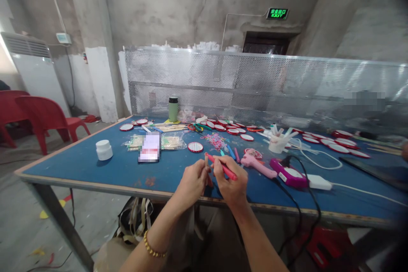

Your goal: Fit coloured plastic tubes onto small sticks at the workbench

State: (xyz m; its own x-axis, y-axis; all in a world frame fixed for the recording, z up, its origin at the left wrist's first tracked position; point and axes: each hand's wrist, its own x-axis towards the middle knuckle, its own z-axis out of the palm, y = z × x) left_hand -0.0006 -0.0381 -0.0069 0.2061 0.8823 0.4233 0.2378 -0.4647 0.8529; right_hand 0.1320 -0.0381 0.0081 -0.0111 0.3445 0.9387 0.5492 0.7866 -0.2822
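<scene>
Near the table's front edge, my right hand (pixel 234 182) is closed around a red marker pen (pixel 228 171), its tip pointing up and left. My left hand (pixel 192 180) pinches a small flat wooden stick (pixel 206 161) upright, right at the pen's tip. I cannot tell whether the tip touches the wood. Just beyond the hands lies a round red-rimmed disc (pixel 195 147). A heap of small pink and coloured pieces (pixel 216 141) is behind it. To the right of my right hand rests a pink glue gun (pixel 259 165).
A white jar (pixel 104 150), a phone (pixel 149 146) and bagged wooden sticks (pixel 174 141) lie to the left. At the back stands a green bottle (pixel 173 109). On the right are a white cup of tools (pixel 278 143), a purple power strip (pixel 289 173) and cables. A perforated metal screen (pixel 197 68) borders the table.
</scene>
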